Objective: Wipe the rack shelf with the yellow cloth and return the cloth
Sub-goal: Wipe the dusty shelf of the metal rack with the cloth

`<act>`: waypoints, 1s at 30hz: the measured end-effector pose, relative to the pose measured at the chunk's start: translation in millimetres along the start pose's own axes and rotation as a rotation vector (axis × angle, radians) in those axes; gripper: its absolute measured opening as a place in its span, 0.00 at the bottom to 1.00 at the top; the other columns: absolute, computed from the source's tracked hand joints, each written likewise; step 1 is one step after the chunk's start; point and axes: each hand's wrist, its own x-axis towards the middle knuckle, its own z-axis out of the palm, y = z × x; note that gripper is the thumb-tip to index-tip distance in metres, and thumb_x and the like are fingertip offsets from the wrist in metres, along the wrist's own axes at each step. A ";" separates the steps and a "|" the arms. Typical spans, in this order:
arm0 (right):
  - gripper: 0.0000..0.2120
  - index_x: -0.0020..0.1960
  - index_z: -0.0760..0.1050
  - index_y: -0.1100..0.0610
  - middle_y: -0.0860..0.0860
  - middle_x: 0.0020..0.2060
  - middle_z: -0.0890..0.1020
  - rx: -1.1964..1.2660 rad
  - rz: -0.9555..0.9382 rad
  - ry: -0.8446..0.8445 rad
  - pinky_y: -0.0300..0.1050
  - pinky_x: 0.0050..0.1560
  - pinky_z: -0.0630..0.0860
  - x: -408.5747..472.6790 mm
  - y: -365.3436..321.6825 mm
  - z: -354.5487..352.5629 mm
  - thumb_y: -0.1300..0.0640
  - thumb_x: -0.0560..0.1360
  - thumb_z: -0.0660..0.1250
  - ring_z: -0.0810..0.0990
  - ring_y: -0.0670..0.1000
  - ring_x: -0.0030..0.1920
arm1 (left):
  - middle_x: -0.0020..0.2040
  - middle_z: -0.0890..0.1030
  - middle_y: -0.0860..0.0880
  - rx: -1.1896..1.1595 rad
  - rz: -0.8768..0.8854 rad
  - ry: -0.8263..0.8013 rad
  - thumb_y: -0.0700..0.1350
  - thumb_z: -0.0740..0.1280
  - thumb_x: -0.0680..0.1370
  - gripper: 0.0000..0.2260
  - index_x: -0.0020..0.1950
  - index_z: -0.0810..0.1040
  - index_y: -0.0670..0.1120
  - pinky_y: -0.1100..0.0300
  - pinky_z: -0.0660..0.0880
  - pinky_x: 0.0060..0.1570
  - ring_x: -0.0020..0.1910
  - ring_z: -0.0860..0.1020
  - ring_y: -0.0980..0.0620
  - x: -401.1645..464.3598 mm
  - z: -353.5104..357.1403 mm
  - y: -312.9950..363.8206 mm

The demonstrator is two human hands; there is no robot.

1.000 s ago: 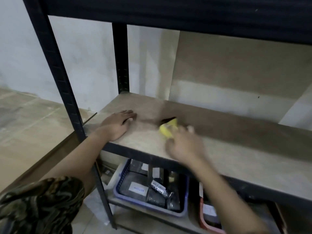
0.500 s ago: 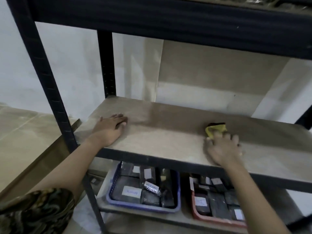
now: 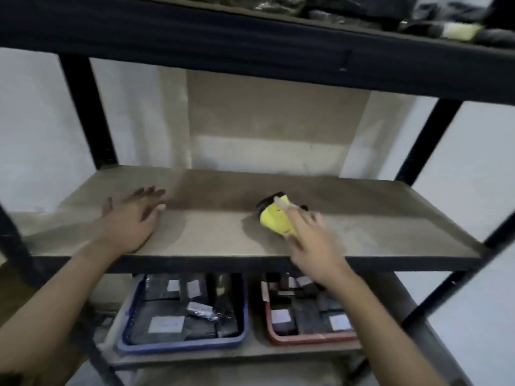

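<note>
The rack shelf (image 3: 211,232) is a dusty brown board in a black metal frame, running across the middle of the head view. A yellow cloth (image 3: 276,220) with a dark underside lies on it, right of centre. My right hand (image 3: 309,240) presses on the cloth with its fingers stretched over it; the hand is blurred with motion. My left hand (image 3: 133,215) rests flat on the shelf's left part, fingers spread, holding nothing.
Below, a lower shelf carries a blue tray (image 3: 181,344) and a red tray (image 3: 309,339), both packed with dark labelled packages. An upper shelf (image 3: 250,43) overhangs close above. Black uprights (image 3: 83,107) stand at the left and right. A white wall lies behind.
My right hand swept the cloth to the right along the shelf, then back toward the centre. The camera tilted and shifted right. My left hand stayed flat on the shelf.
</note>
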 end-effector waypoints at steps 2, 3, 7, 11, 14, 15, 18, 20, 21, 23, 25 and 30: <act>0.33 0.75 0.53 0.47 0.51 0.71 0.67 -0.131 0.132 0.018 0.49 0.57 0.64 -8.2 54.1 -27.9 0.63 0.74 0.60 0.66 0.56 0.59 | 0.72 0.68 0.48 -0.034 0.053 -0.033 0.61 0.52 0.77 0.24 0.69 0.69 0.53 0.38 0.50 0.70 0.72 0.64 0.46 -1.8 14.2 53.1; 0.33 0.75 0.53 0.47 0.51 0.71 0.67 -0.172 0.206 0.023 0.49 0.55 0.64 -12.1 82.2 -40.9 0.63 0.74 0.60 0.65 0.56 0.59 | 0.72 0.69 0.47 -0.038 0.077 -0.075 0.62 0.51 0.76 0.26 0.70 0.68 0.53 0.38 0.51 0.70 0.72 0.64 0.45 -1.8 23.7 80.8; 0.30 0.74 0.57 0.53 0.55 0.71 0.66 -0.342 0.495 -0.007 0.56 0.60 0.68 -23.8 194.2 -93.3 0.62 0.73 0.60 0.66 0.63 0.64 | 0.74 0.64 0.52 -0.026 0.146 -0.240 0.61 0.53 0.78 0.23 0.73 0.61 0.59 0.38 0.47 0.71 0.74 0.60 0.50 7.7 66.8 172.0; 0.24 0.70 0.61 0.59 0.59 0.66 0.69 -0.355 0.776 -0.027 0.59 0.58 0.68 -37.7 281.3 -123.1 0.57 0.74 0.57 0.65 0.64 0.62 | 0.75 0.62 0.54 0.068 0.138 -0.239 0.62 0.51 0.77 0.25 0.73 0.61 0.57 0.39 0.50 0.70 0.75 0.57 0.51 16.4 91.7 207.9; 0.24 0.71 0.60 0.55 0.60 0.67 0.68 -0.268 0.916 -0.074 0.60 0.63 0.66 -43.4 304.7 -114.3 0.47 0.77 0.53 0.63 0.65 0.65 | 0.75 0.62 0.53 0.048 0.102 -0.199 0.62 0.49 0.75 0.26 0.72 0.63 0.56 0.39 0.47 0.71 0.75 0.55 0.52 14.7 98.1 204.7; 0.25 0.71 0.61 0.54 0.60 0.68 0.67 -0.270 0.922 -0.065 0.59 0.64 0.66 -42.5 301.9 -109.8 0.45 0.77 0.52 0.63 0.65 0.66 | 0.75 0.61 0.53 0.042 0.098 -0.187 0.63 0.48 0.74 0.27 0.72 0.63 0.57 0.39 0.46 0.71 0.76 0.55 0.52 13.5 98.0 203.7; 0.24 0.72 0.60 0.50 0.58 0.71 0.66 -0.382 0.747 -0.098 0.55 0.65 0.64 -36.8 263.0 -89.8 0.45 0.78 0.51 0.65 0.62 0.67 | 0.75 0.61 0.54 0.042 0.095 -0.160 0.62 0.46 0.74 0.28 0.72 0.64 0.57 0.39 0.44 0.71 0.75 0.56 0.52 12.5 99.5 205.9; 0.22 0.71 0.61 0.47 0.56 0.69 0.69 -0.337 0.483 -0.112 0.50 0.60 0.66 -34.6 212.7 -64.3 0.47 0.78 0.52 0.70 0.58 0.63 | 0.75 0.63 0.54 0.026 0.088 -0.132 0.61 0.47 0.74 0.27 0.71 0.66 0.57 0.40 0.46 0.71 0.75 0.58 0.52 11.6 99.7 208.6; 0.22 0.71 0.62 0.46 0.56 0.67 0.71 -0.274 0.336 -0.127 0.49 0.58 0.67 -34.1 182.9 -50.3 0.49 0.77 0.54 0.71 0.58 0.62 | 0.74 0.64 0.54 0.012 0.079 -0.117 0.61 0.47 0.74 0.26 0.70 0.67 0.56 0.40 0.47 0.70 0.75 0.59 0.52 11.3 99.6 209.3; 0.23 0.69 0.64 0.47 0.57 0.65 0.72 -0.146 0.051 -0.173 0.53 0.59 0.67 -33.5 128.5 -25.8 0.54 0.75 0.59 0.68 0.60 0.62 | 0.73 0.67 0.53 -0.010 0.066 -0.093 0.59 0.48 0.75 0.25 0.69 0.69 0.55 0.40 0.50 0.70 0.74 0.61 0.51 10.2 99.2 209.0; 0.25 0.69 0.65 0.49 0.58 0.67 0.69 -0.076 -0.115 -0.253 0.58 0.61 0.66 -30.8 97.7 -17.7 0.60 0.73 0.61 0.63 0.62 0.63 | 0.72 0.68 0.53 -0.018 0.061 -0.086 0.56 0.49 0.78 0.22 0.68 0.70 0.55 0.41 0.52 0.70 0.73 0.62 0.51 9.6 98.6 208.1; 0.24 0.69 0.64 0.48 0.57 0.64 0.72 -0.225 0.067 -0.064 0.52 0.57 0.68 -18.0 176.6 -63.6 0.57 0.74 0.55 0.68 0.60 0.60 | 0.73 0.66 0.55 -0.021 0.074 -0.116 0.53 0.51 0.80 0.19 0.70 0.67 0.56 0.43 0.50 0.71 0.74 0.59 0.55 11.3 98.8 205.5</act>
